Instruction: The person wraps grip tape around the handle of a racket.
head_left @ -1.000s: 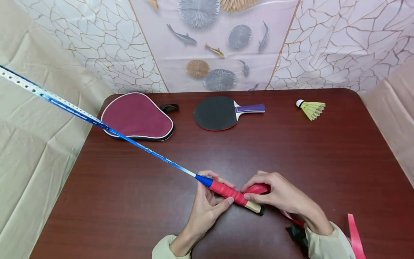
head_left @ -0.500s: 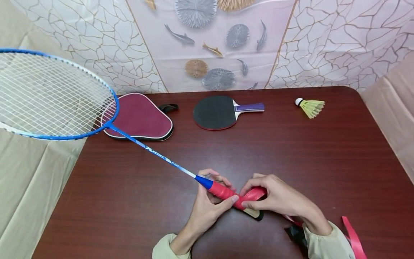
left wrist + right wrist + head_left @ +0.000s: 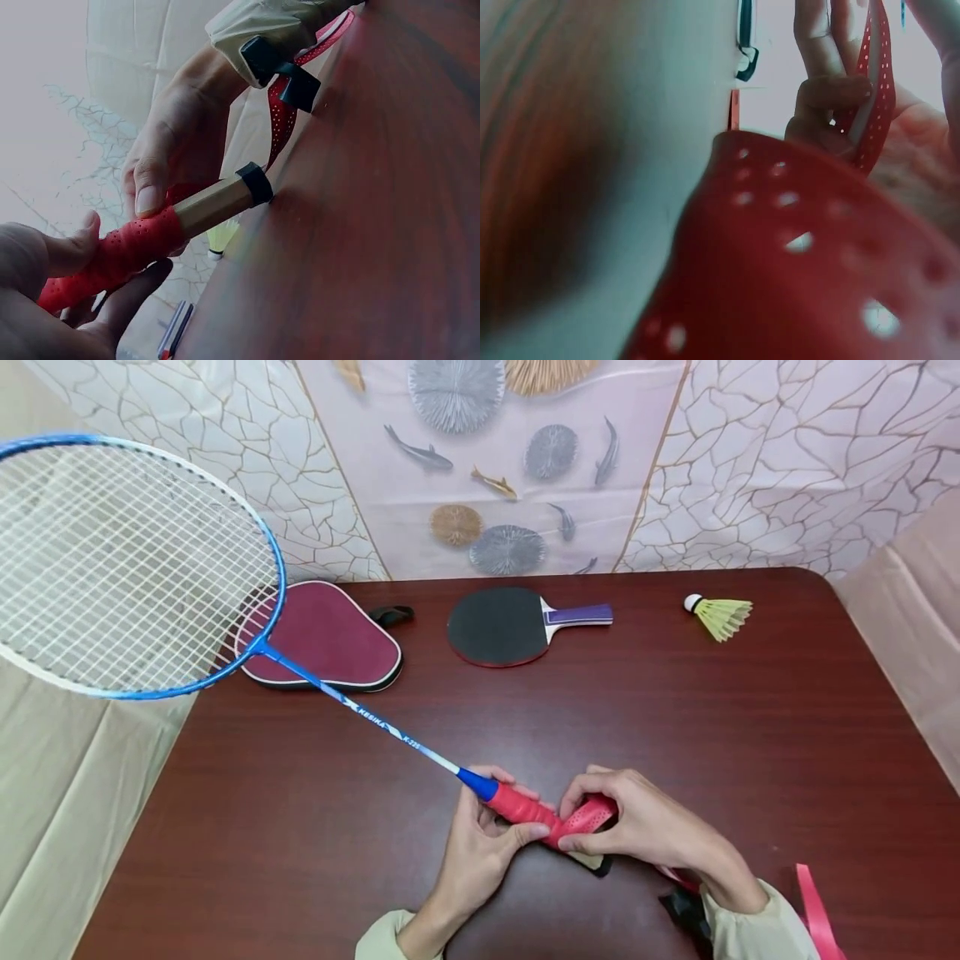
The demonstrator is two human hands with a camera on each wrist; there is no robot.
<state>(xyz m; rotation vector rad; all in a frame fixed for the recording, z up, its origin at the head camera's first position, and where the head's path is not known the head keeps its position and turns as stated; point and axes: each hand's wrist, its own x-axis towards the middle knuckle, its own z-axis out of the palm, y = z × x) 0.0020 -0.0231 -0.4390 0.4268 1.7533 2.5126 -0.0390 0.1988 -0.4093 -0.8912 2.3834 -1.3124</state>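
A blue and white badminton racket [image 3: 375, 720] slants up to the left, its strung head at the left of the head view. My left hand [image 3: 474, 864] grips its handle, thumb on top. Red perforated grip tape [image 3: 139, 246] is wound round the upper handle, while a bare wooden end [image 3: 217, 206] with a black band [image 3: 256, 183] shows below it. At the lower edge of the winding, my right hand [image 3: 652, 822] pinches the tape between thumb and fingers. The tape's loose length fills much of the right wrist view, close and blurred.
At the back of the dark wooden table [image 3: 712, 718] lie a maroon paddle case [image 3: 337, 631], a black table tennis bat [image 3: 498, 627] and a yellow shuttlecock [image 3: 720, 615]. A loose pink-red strip [image 3: 816, 910] and a black piece [image 3: 686, 914] are near my right sleeve.
The racket has turned about its shaft, from edge-on to showing its strung face. The tape my right hand pinches now crosses over the handle, covering more of the wood.
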